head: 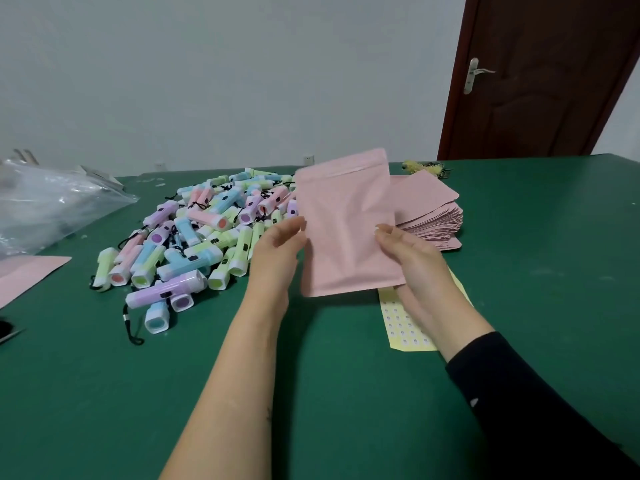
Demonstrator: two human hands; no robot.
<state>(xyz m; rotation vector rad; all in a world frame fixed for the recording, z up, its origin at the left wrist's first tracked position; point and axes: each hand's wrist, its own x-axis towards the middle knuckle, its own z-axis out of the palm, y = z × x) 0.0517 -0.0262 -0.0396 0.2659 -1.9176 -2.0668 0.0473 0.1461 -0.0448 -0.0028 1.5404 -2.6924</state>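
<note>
**Holding up a pink pouch over a green desk**

Holds a pink pouch (346,230) upright just above the middle of the green desk (311,393). Pinches its right edge with the right hand (412,258), thumb on the front. Grips its left edge with the left hand (277,251), fingers curled round it. Works before a pale grey wall (242,64), with a dark red door (540,81) beyond the far right corner.

Just left of the pouch, toward the far edge, a heap of pastel torches (201,237). Just behind the right hand, a stack of pink pouches (433,216). Under the right wrist, a yellow sticker sheet (405,327), flat on the desk. At the left edge, a clear plastic bag (52,206) and a spare pink pouch (24,275). Leaves open green surface along the near edge and out toward the right edge.
</note>
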